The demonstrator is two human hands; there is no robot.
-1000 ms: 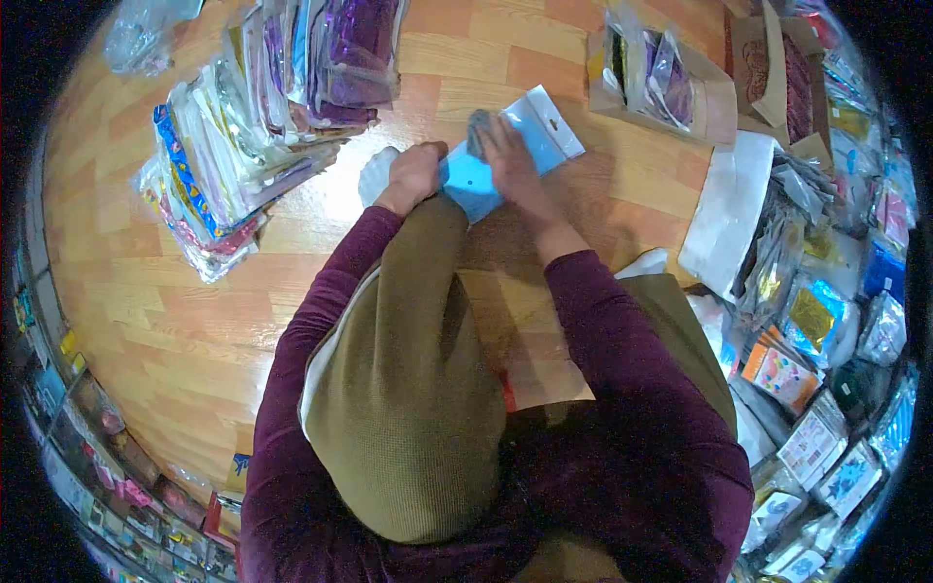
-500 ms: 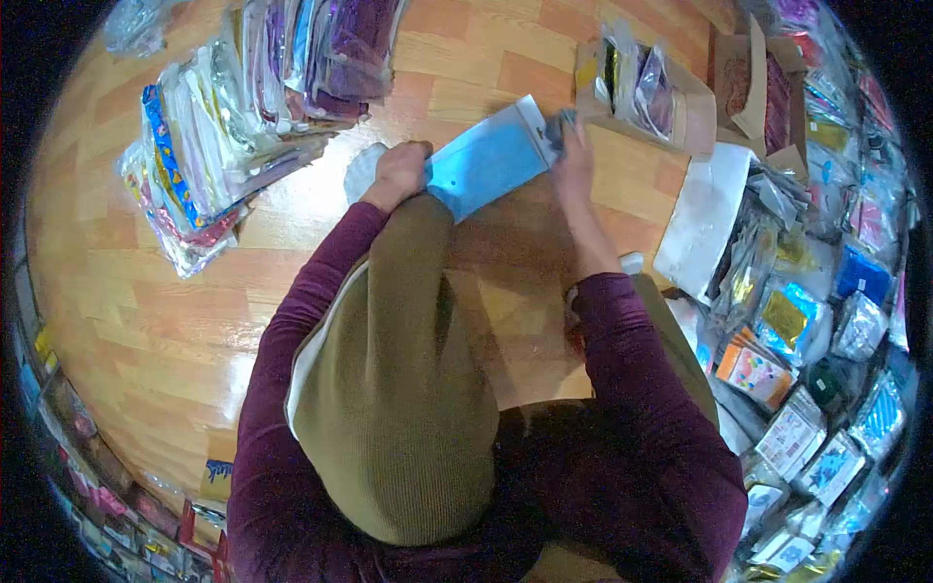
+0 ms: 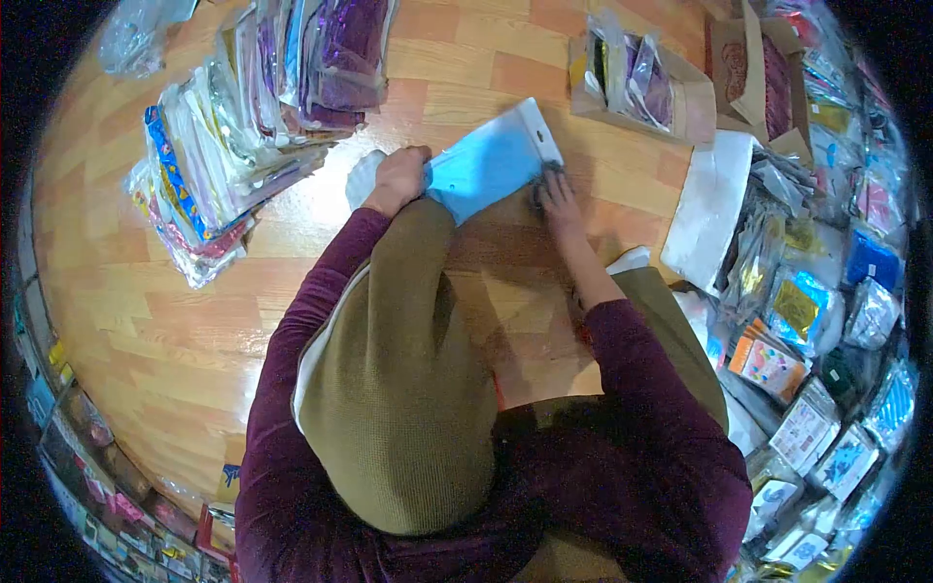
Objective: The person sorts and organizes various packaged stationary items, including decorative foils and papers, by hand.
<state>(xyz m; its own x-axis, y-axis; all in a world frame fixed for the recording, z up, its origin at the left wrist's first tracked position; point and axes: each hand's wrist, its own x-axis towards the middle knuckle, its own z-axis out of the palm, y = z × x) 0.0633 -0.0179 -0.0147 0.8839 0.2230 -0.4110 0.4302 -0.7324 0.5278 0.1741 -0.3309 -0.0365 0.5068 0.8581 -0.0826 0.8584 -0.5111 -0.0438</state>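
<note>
A flat, light-blue packet (image 3: pixel 491 155) in clear plastic, with a white header and hang hole, slants over the floor in front of my knee. My left hand (image 3: pixel 399 181) is closed on its near left end. Beside that hand, a pale, translucent crumpled piece of plastic (image 3: pixel 362 179) rests on the floor. At the packet's lower right corner, just below the header, is my right hand (image 3: pixel 559 204), fingers bent over a small dark grey thing that I cannot make out.
Stacked plastic-wrapped packets (image 3: pixel 209 165) fan out at upper left. Two cardboard boxes (image 3: pixel 692 109) of packets stand at upper right, with a white sheet (image 3: pixel 708 209) below them. Piled packaged goods (image 3: pixel 816 291) line the right side. Shelved goods (image 3: pixel 107 476) run along lower left.
My right hand has slid down along the header end, from its upper part to the packet's lower right corner. My left hand keeps hold of the other end.
</note>
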